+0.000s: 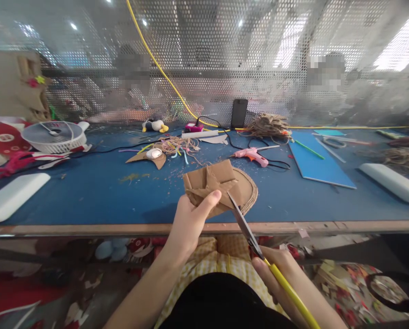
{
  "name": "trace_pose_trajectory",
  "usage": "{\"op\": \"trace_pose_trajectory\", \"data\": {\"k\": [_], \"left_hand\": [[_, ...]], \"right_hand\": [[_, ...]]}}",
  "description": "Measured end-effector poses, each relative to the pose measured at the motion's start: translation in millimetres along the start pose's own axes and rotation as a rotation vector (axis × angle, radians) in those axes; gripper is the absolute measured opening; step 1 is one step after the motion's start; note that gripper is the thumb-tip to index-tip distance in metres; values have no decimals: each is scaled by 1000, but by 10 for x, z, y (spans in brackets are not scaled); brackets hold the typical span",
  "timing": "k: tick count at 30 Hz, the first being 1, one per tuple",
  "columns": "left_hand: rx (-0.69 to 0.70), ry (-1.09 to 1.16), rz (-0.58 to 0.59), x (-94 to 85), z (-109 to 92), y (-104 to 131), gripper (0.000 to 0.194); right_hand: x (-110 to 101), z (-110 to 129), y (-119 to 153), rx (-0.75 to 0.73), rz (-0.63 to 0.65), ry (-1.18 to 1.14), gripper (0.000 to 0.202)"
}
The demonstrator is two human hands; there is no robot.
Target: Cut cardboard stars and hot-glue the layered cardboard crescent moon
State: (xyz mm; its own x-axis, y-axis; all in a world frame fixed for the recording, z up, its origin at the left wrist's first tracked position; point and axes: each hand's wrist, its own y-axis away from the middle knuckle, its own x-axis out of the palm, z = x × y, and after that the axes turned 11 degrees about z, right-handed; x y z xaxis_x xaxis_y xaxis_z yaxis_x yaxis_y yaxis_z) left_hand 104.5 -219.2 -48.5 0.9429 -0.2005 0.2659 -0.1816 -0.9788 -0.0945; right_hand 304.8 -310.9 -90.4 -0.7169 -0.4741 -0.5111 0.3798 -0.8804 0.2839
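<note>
My left hand (191,219) grips a piece of brown cardboard (213,176), its thumb pressed on top. A star-like cut or folded shape shows on the cardboard's face. Behind and to the right of it, a rounded cardboard piece (247,185) edged with cord sits over the table. In my right hand (273,265) is a pair of scissors (245,228) with yellow handles. Their blades point up and left, tips at the right side of the cardboard. The blades look nearly together. My right fingers are partly hidden behind the handles.
A pink glue gun (252,155) lies beyond the cardboard, its black cable running across the blue table (102,192). Farther off are a bundle of twine (268,125), a standing phone (239,113) and a blue board (319,160). White cases (18,196) flank both sides.
</note>
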Motion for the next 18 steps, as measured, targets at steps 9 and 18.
{"op": "trace_pose_trajectory", "data": {"k": [9, 18], "left_hand": [[-8, 15, 15, -2, 12, 20, 34], [1, 49, 38, -14, 44, -4, 36]], "right_hand": [[57, 46, -24, 28, -54, 10, 53], [79, -21, -53, -2, -16, -56, 51]]}}
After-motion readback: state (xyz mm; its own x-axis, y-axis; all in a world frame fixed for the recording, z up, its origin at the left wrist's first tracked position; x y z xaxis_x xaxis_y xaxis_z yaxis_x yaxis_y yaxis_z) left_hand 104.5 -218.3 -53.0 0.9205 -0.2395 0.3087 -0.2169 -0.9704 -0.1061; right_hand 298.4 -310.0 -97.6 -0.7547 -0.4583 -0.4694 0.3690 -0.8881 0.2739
